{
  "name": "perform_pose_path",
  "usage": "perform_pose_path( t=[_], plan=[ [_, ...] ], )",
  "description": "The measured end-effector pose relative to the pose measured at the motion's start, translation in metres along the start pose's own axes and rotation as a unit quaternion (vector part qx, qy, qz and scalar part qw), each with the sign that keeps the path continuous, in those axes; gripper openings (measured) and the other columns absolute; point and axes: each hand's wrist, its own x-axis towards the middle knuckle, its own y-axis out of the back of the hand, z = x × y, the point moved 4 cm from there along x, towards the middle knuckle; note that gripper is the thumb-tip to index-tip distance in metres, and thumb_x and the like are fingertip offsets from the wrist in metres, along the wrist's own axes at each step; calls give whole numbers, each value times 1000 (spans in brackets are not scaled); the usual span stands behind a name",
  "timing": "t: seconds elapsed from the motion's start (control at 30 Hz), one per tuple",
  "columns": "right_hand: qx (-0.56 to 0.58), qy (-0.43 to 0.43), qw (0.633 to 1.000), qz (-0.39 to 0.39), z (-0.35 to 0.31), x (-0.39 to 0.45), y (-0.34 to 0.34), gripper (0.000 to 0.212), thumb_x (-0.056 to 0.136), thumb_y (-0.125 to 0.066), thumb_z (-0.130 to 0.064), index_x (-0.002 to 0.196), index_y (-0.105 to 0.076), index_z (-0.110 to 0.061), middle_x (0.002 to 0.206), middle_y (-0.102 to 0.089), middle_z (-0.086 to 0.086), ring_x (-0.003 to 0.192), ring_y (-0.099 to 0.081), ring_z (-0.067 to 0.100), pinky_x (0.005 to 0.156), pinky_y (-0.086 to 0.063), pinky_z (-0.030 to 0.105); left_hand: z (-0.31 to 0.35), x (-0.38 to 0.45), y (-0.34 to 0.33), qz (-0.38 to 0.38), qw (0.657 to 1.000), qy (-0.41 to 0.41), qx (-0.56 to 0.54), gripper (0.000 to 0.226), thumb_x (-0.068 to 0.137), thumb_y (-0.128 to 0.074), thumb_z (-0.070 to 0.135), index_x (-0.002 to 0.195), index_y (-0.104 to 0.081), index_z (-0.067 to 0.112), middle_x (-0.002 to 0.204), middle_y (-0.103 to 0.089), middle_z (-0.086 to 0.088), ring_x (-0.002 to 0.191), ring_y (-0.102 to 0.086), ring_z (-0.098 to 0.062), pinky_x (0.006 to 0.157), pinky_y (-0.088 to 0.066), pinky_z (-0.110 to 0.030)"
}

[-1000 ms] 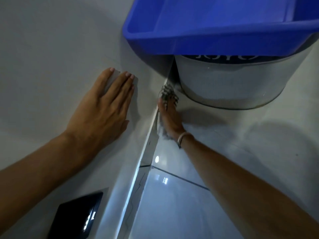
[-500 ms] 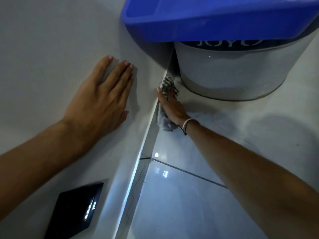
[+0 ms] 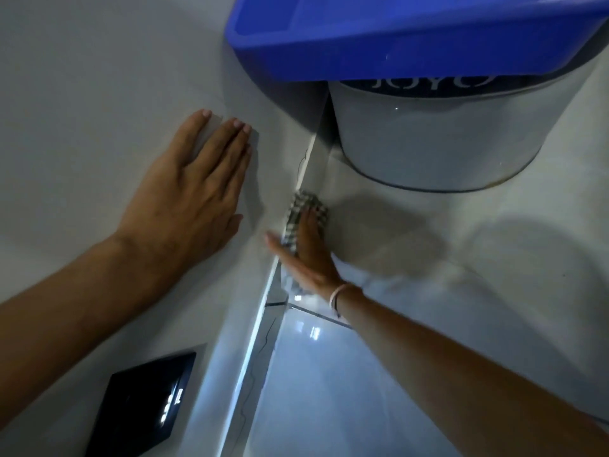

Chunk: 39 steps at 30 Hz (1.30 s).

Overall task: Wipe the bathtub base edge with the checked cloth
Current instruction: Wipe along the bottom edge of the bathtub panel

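While the left hand (image 3: 184,196) lies flat and spread on the pale bathtub side, holding nothing, the head view has the right hand (image 3: 304,255) down in the corner where that side meets the floor, fingers stretched out and pressing the checked cloth (image 3: 304,214) against the base edge (image 3: 263,321). The cloth is bunched under and ahead of the fingertips, right on the seam. That edge is the line that matters: it runs long, from near the bottom of the frame up and away toward the white bucket (image 3: 438,140) under the blue tub (image 3: 379,44). The right hand is on it, the left well apart up the panel, so any stroke looks to be the right hand's, sliding along the seam's length. The bucket stands near the far end, so room ahead looks tight. A black panel (image 3: 141,407) sits low on the tub side.
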Motion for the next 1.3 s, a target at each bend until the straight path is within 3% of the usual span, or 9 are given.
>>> perform_pose_path(
  t=[0.27,0.5,0.63,0.77,0.87,0.97,1.07,1.2,1.3],
  plan=[
    [55,15,994,-94,32,-124,-86,125,73,-48,-97,154,33,-46,166,35,-25,161,19,2,135,-5,36,2,1,-4,-5,1000,1,-2,85,107,-15,51,164,3,-9,171,4,-30,160,1,-42,129,5,-60],
    [103,-10,994,33,-13,42,28,109,90,-54,-72,168,4,-21,171,-22,2,152,-37,19,128,-30,41,3,0,-3,-5,1000,-1,10,84,107,-12,51,164,3,-9,171,4,-31,159,1,-43,129,3,-60],
    [140,33,988,57,-8,31,17,104,93,-60,-61,168,-2,-20,178,-10,2,165,-13,17,136,-14,44,2,1,-3,-14,1000,0,9,85,107,-12,52,163,8,-9,171,7,-31,159,3,-43,129,5,-60],
    [34,12,998,-42,37,-91,-58,123,78,-50,-91,167,6,-27,179,1,-5,165,-3,9,136,-14,41,4,2,-5,-19,1000,-1,7,85,107,-12,52,163,8,-10,171,8,-30,159,4,-43,128,6,-61],
    [32,5,997,-67,35,-95,-53,114,85,-58,-80,167,0,-27,176,-20,5,162,-24,21,132,-28,43,4,3,-5,-11,1000,2,6,85,106,-13,52,164,5,-8,172,5,-29,159,2,-42,129,5,-60],
    [45,-24,999,18,1,-8,3,94,93,-63,-63,162,-24,-13,147,-59,25,126,-67,36,100,-57,37,4,4,-5,-12,1000,5,4,87,106,-16,54,164,2,-7,172,2,-28,160,-1,-41,129,1,-60],
    [54,-34,998,31,-26,50,59,97,92,-51,-74,162,-29,-11,112,-75,19,80,-71,12,73,-53,23,5,4,-5,10,1000,9,-15,86,107,-22,53,164,-1,-8,172,-1,-28,160,-4,-40,130,-1,-59],
    [80,-14,997,1,-10,36,35,90,97,-55,-65,167,-13,-28,110,-56,-12,98,-54,6,97,-33,24,18,-24,-6,24,998,50,-32,81,106,-23,46,165,-5,-6,173,-6,-26,160,-8,-38,130,-4,-56],
    [87,14,994,59,18,-30,-29,86,100,-64,-46,166,-19,-16,164,-43,10,151,-44,26,125,-34,25,42,-78,-12,56,987,100,-113,70,107,-31,27,163,-11,-11,171,-11,-29,159,-12,-40,130,-2,-55]
  ],
)
